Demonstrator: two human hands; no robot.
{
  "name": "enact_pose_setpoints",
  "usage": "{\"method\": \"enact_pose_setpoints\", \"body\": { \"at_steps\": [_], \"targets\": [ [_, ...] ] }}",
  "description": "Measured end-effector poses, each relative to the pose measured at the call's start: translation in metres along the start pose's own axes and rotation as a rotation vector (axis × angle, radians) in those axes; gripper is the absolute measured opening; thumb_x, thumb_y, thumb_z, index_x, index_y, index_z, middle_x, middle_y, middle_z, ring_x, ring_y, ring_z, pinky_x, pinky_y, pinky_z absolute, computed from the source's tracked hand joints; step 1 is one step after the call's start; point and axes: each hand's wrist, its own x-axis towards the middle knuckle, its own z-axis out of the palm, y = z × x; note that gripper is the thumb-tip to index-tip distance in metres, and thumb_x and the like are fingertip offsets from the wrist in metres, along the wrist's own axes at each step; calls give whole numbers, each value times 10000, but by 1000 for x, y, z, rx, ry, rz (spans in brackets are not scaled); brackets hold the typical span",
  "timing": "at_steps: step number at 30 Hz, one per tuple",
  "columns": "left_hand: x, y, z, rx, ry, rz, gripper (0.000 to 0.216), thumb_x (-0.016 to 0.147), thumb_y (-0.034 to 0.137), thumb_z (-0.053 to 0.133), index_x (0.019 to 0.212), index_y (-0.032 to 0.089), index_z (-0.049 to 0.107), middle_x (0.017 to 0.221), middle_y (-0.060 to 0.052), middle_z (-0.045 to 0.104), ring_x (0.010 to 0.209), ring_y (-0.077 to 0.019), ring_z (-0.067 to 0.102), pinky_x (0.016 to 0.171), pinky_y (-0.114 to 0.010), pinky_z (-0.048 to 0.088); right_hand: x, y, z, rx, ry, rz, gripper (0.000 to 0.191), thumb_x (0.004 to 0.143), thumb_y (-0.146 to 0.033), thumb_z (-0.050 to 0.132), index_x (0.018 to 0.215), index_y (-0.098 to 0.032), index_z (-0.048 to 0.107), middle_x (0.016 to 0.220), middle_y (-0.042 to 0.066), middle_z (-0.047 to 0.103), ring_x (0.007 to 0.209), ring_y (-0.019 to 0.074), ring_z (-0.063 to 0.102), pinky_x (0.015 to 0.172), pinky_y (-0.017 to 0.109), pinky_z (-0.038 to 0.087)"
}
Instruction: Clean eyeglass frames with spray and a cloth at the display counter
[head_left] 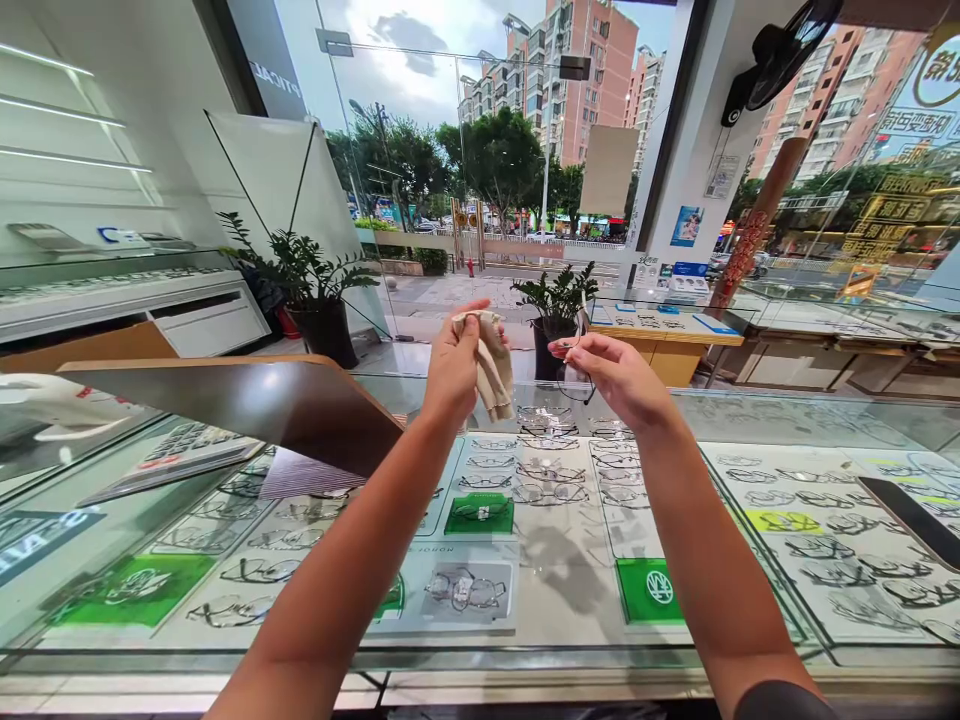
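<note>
I hold both hands up over a glass display counter (540,600). My left hand (452,365) is closed in a pinch on a beige cleaning cloth (495,372) that hangs down from the fingers. My right hand (611,372) pinches a thin dark-framed pair of glasses (577,375), whose rim hangs below the fingers; the frame is faint against the background. The two hands are a short gap apart, cloth and glasses not touching.
Under the glass lie several rows of spectacle frames (547,470) with green brand cards (649,590). A brown panel (247,400) rests at the left, a dark phone (911,515) at the right. Potted plants (315,285) and shop windows stand beyond.
</note>
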Motion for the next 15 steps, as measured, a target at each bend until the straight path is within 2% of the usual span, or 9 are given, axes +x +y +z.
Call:
{"method": "enact_pose_setpoints", "body": {
  "at_steps": [1, 3, 5, 7, 9, 12, 13, 15],
  "targets": [
    [3, 2, -4, 13, 6, 32, 365, 856, 527, 860, 1060, 263, 713, 721, 43, 616, 605, -108, 600, 622, -254, 581, -1, -2, -4, 5, 6, -8, 294, 796, -503, 911, 856, -272, 738, 1110, 46, 804, 1206, 248, 699, 1170, 457, 452],
    [7, 7, -11, 66, -7, 90, 325, 862, 532, 843, 896, 248, 688, 647, 59, 470, 518, -83, 446, 499, -212, 462, -2, -6, -10, 10, 15, -20, 291, 813, -501, 901, 866, -277, 723, 1065, 38, 812, 1196, 244, 715, 1189, 463, 452],
    [8, 10, -17, 165, -36, 166, 487, 888, 594, 790, 677, 225, 554, 603, 55, 366, 484, -81, 318, 427, -224, 318, -2, -9, -14, -9, 27, -24, 304, 816, -514, 895, 877, -280, 712, 1054, 38, 815, 1168, 243, 725, 1180, 466, 470],
    [6, 13, -20, 301, -66, 300, 638, 919, 645, 731, 567, 214, 420, 589, 33, 367, 495, -89, 305, 433, -253, 267, -3, -12, -17, -38, 34, -24, 325, 811, -529, 890, 876, -277, 697, 1035, 41, 813, 1139, 246, 729, 1159, 465, 488],
    [1, 16, -20, 439, -110, 435, 673, 968, 645, 672, 531, 208, 404, 591, 7, 428, 523, -102, 362, 465, -272, 284, -3, -15, -19, -52, 24, -17, 332, 818, -535, 876, 872, -270, 684, 1013, 43, 809, 1110, 243, 729, 1140, 460, 495],
    [-8, 18, -16, 626, -169, 569, 574, 1067, 570, 553, 623, 207, 528, 604, 5, 489, 551, -113, 423, 515, -283, 329, -5, -17, -21, -98, -19, -1, 307, 861, -521, 830, 864, -261, 667, 971, 39, 796, 1046, 230, 724, 1102, 447, 500],
    [-10, 19, -15, 694, -192, 622, 491, 1075, 544, 556, 719, 209, 596, 622, 14, 511, 552, -112, 432, 525, -281, 343, -6, -18, -21, -129, -41, 5, 295, 877, -512, 812, 858, -259, 662, 952, 37, 789, 1016, 226, 719, 1081, 442, 504],
    [-15, 20, -11, 830, -264, 786, 326, 1011, 547, 682, 1010, 220, 689, 727, 19, 602, 589, -117, 493, 550, -276, 394, -8, -19, -21, -193, -98, 19, 268, 907, -487, 779, 847, -254, 660, 910, 34, 771, 961, 218, 706, 1034, 430, 510]
  ]
}}
